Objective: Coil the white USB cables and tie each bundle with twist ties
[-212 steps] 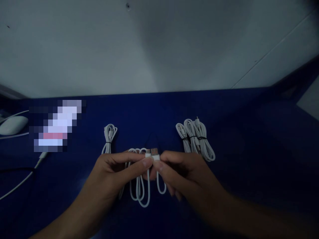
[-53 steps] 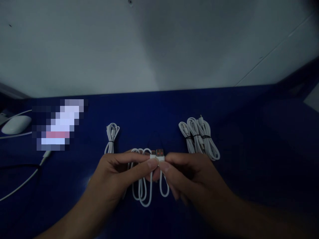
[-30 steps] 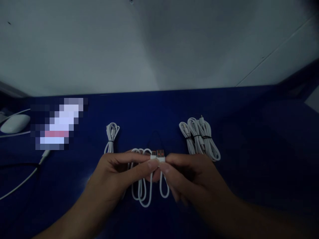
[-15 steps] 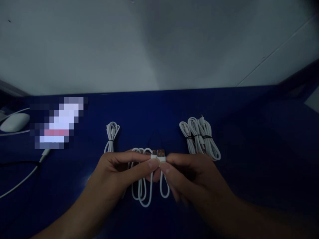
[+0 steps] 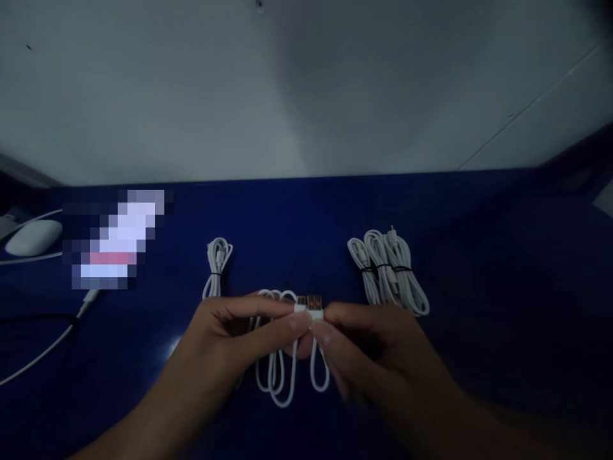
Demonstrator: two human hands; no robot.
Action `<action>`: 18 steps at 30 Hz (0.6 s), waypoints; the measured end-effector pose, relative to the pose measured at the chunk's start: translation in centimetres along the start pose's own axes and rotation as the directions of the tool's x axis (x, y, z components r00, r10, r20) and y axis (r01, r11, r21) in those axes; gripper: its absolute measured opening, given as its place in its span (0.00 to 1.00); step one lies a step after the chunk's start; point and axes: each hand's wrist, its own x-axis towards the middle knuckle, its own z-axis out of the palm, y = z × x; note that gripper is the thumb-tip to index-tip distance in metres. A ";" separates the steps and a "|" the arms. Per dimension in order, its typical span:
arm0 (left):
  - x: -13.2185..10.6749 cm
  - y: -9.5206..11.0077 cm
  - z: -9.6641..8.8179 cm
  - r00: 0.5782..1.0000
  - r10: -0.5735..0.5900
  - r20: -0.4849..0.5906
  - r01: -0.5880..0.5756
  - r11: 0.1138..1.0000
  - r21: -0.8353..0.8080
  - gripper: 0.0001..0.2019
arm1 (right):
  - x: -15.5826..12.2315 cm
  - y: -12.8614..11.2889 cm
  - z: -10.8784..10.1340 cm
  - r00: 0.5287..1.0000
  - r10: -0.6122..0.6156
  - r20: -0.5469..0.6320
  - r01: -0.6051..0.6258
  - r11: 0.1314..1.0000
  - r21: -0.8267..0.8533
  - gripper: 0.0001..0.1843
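Observation:
Between my hands is a white USB cable (image 5: pixel 283 404), its loose loops hanging below my fingers. My left hand (image 5: pixel 234 338) pinches the smaller plug (image 5: pixel 301 306) between thumb and forefinger. Right beside it, my right hand (image 5: pixel 368 338) pinches the wider USB plug (image 5: pixel 315 311). Both plugs point away from me, side by side, with their metal ends showing. My thumbs nearly meet below the plugs. Past my left hand lies a tied white cable bundle (image 5: pixel 218 259). Several more cable bundles (image 5: pixel 383 262) with black ties lie beyond my right hand.
A bright device (image 5: pixel 119 236), blurred by pixels, lies at the left with a white charging cord (image 5: pixel 52 348) leading from it. Near the left edge sits a white mouse-shaped object (image 5: pixel 34 237). A pale wall (image 5: pixel 215 96) rises behind the blue tabletop (image 5: pixel 282 211).
The whole view has shifted slightly, so everything appears a little lower and farther right. Both hands keep the same pinch on the cable's two plugs.

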 end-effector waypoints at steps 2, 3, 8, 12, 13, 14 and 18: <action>-0.1 0.0 -0.1 1.000 0.019 0.022 -0.019 0.999 0.031 0.06 | -0.1 -0.1 0.0 1.000 0.011 0.010 -0.012 1.000 0.004 0.17; -0.1 0.1 -0.1 0.999 0.028 0.035 -0.029 0.999 0.032 0.07 | -0.1 -0.2 0.0 1.000 0.017 0.017 -0.017 1.000 0.002 0.18; -0.6 0.2 0.2 0.994 0.051 0.095 -0.041 0.994 -0.105 0.13 | -0.3 -0.1 -0.1 1.000 -0.011 0.005 0.011 0.999 0.039 0.17; -0.9 0.3 0.5 0.996 0.022 0.083 -0.009 0.987 -0.159 0.12 | -0.7 0.1 -0.3 1.000 0.007 -0.017 -0.005 0.994 0.110 0.20; -0.9 0.3 0.5 0.996 0.017 0.084 -0.003 0.987 -0.161 0.12 | -0.8 0.1 -0.3 1.000 0.016 -0.016 -0.014 0.994 0.112 0.20; -0.9 0.3 0.5 0.995 0.018 0.093 -0.003 0.986 -0.166 0.13 | -0.8 0.1 -0.3 1.000 0.016 -0.013 -0.014 0.994 0.104 0.20; -0.5 0.2 0.4 0.993 0.039 0.114 -0.021 0.988 -0.150 0.14 | -0.6 -0.2 -0.3 0.999 -0.020 0.049 0.018 0.999 0.034 0.20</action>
